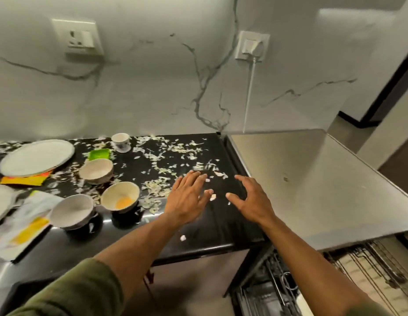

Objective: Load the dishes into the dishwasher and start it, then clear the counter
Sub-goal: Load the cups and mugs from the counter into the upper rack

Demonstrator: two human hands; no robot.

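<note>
My left hand (187, 197) and my right hand (248, 198) hover side by side over the right end of the black counter (209, 233), fingers spread and holding nothing. Pale vegetable scraps (157, 185) litter the counter beside my left hand. Three bowls stand to the left: one with yellow residue (120, 196), a tilted one (71, 210) and another behind (97, 171). A white plate (36, 157) and a small cup (121, 141) sit farther back. The dishwasher's steel top (312, 179) is at right, its wire racks (335, 281) pulled out below.
A green container (99, 153) sits behind the bowls. Orange and yellow wrappers (25, 179) and a white packet (22, 226) lie at the left. A cord (248, 94) hangs from a wall socket (252, 45) behind the dishwasher. Another plate edge (0, 201) shows far left.
</note>
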